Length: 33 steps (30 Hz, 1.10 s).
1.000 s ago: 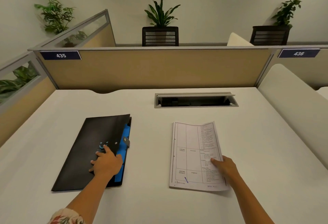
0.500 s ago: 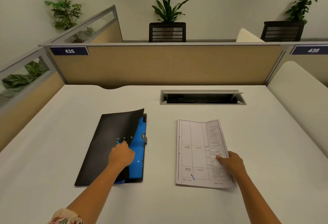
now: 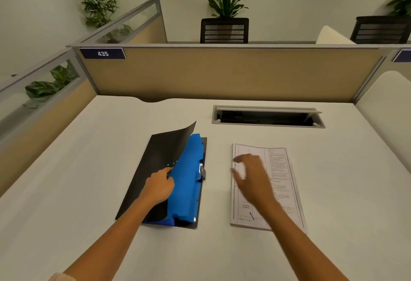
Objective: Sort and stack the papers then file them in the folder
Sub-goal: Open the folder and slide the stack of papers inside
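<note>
- A black plastic folder lies on the pale, off-white tabletop, left of centre, its long side running away from the viewer and leaning a little to the right.
- The folder's black front cover is partly lifted along its right edge, with its far right corner curled upward, well off the tabletop.
- Under the raised cover, bright blue tabbed dividers show, stepped along their right edge; a small metal clasp sits on the folder's right edge, about halfway along.
- The left hand grips the cover's right edge, fingers curled around it, thumb on top and pointing toward the dividers.
- A flat stack of white printed papers lies to the right of the folder, apart from it, with a ruled table, small text and a blue pen mark near its closer end.
- The right hand is over the left half of the papers, fingers loosely spread and half-curled, holding nothing; it is blurred, so I cannot tell whether it touches the sheet.
- A grey rectangular cable hatch is set in the tabletop beyond the papers, its lid open.
</note>
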### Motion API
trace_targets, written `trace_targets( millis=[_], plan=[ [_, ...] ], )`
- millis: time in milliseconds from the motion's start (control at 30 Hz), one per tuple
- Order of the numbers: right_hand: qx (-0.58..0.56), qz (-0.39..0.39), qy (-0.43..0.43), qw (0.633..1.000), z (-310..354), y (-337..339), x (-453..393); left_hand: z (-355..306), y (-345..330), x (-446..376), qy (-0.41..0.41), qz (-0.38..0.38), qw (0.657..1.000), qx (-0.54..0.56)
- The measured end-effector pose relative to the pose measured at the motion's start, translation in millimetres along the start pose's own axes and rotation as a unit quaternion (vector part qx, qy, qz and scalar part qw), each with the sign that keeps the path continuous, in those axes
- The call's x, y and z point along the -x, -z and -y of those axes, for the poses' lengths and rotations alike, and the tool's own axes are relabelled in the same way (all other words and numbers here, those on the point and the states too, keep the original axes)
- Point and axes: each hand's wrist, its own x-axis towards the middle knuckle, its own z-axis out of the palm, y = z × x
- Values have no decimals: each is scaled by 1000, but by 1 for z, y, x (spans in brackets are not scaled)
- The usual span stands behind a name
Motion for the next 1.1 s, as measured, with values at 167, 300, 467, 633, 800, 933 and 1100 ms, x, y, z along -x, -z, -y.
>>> trace_targets(
  millis=[167,300,467,633,800,933,1100],
  plan=[
    [25,209,242,947,72,-73,5,-14,4,13,-35,-6,996,-86],
    [25,316,275,908,88,-100,-5,-26,3,23,-29,-23,987,-155],
    [113,412,269,863,74,-116,-11,-36,1,34,13,-35,974,-223],
    [102,414,285,859,60,-118,-8,-40,-4,41,41,-57,962,-263],
    [94,373,270,882,54,-110,-7,-42,4,39,24,-83,960,-267],
    [121,343,262,894,50,-106,-5,-50,10,38,6,-38,980,-196],
    [67,283,241,926,48,-93,0,-56,2,34,-28,-13,986,-163]
  ],
)
